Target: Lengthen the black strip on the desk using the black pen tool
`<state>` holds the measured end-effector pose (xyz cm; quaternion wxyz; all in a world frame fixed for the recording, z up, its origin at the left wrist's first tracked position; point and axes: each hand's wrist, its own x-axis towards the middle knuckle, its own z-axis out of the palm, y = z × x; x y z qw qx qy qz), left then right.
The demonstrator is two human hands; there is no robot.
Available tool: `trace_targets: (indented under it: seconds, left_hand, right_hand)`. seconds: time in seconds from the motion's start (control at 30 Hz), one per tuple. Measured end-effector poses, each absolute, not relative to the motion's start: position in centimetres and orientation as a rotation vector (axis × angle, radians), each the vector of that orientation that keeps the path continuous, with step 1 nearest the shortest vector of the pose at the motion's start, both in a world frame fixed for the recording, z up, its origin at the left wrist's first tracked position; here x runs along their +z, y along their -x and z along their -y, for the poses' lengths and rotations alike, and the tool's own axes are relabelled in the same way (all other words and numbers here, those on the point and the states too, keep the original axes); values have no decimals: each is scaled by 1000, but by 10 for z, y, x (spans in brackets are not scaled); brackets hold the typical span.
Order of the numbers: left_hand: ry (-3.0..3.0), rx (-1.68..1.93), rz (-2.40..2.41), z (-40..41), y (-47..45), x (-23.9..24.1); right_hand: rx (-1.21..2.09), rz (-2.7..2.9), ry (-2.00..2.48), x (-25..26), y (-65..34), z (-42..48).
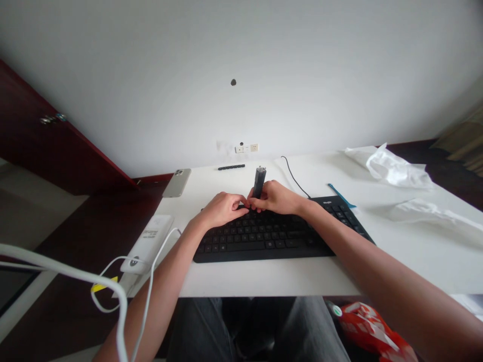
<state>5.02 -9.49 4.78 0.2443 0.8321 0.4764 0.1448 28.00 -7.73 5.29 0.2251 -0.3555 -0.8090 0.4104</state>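
A black keyboard (245,236) lies on the white table in front of me. Above its upper key rows, my right hand (277,197) is closed around a thick dark grey pen-like tool (259,182), held nearly upright. The tool's upper end is silvery; its lower end is hidden behind my fingers. My left hand (225,207) comes in from the other side, with thumb and forefinger pinched close to the right fingertips, over the keys. Whatever may be between those left fingers is too small to make out.
A phone (177,182) and a white power bank (148,243) with white cables lie at the left. Behind the keyboard are a black strip (231,167) and its cable (290,173). To the right lie a blue tool (341,195) and crumpled white plastic (390,166).
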Motion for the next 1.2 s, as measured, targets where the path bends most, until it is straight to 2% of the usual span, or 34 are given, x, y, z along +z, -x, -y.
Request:
trace_targets:
  seconds: [0.23, 0.5, 0.7, 1.2]
  left_hand:
    - [-2270, 398, -1319, 95, -51, 49]
    - [-2285, 417, -1297, 97, -50, 51]
    - [-2262, 431, -1289, 97, -50, 52]
    - [-2238, 442, -1279, 97, -51, 52]
  right_hand:
    - [1125, 2230, 968, 53, -281, 76]
    - [1393, 2170, 850, 48, -289, 66]
    - [1105, 2289, 1026, 57, -292, 69]
    - [942, 2350, 1043, 57, -292, 69]
